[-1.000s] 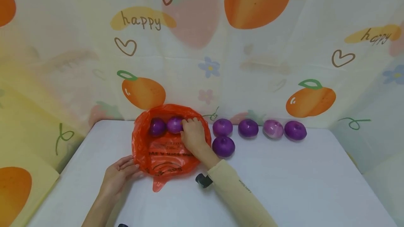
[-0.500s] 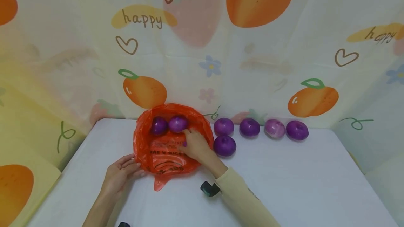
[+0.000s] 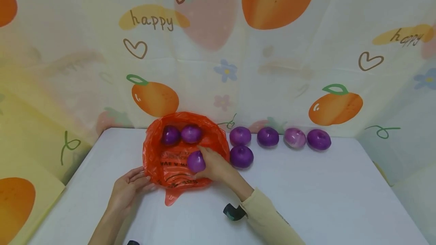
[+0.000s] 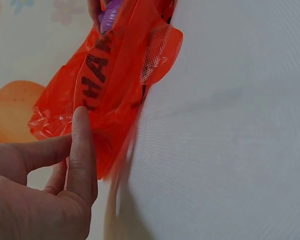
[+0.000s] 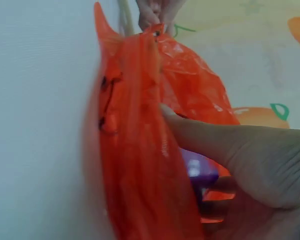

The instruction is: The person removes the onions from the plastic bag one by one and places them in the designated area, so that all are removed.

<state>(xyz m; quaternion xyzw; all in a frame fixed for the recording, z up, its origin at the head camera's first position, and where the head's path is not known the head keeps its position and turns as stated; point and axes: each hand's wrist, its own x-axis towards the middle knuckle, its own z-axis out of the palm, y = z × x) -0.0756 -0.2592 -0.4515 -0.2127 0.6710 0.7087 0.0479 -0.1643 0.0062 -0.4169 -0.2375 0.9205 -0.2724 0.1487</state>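
A red plastic bag with dark lettering sits with its mouth spread wide on the white table. Two glossy purple onions lie inside it at the back. My right hand reaches over the bag's right rim and grips a third purple onion between thumb and fingers. In the right wrist view this onion is partly hidden by the bag's side and the thumb. My left hand pinches the bag's left front rim; its index finger lies straight along the red plastic in the left wrist view.
Just right of the bag, one onion stands in front of another. Three more onions continue the row along the table's back edge. A fruit-print cloth hangs behind. A black device sits by my right cuff.
My right hand has drawn back from the rear of the bag towards its front, bringing the third onion into sight in its grip. The left hand has stayed at the rim.
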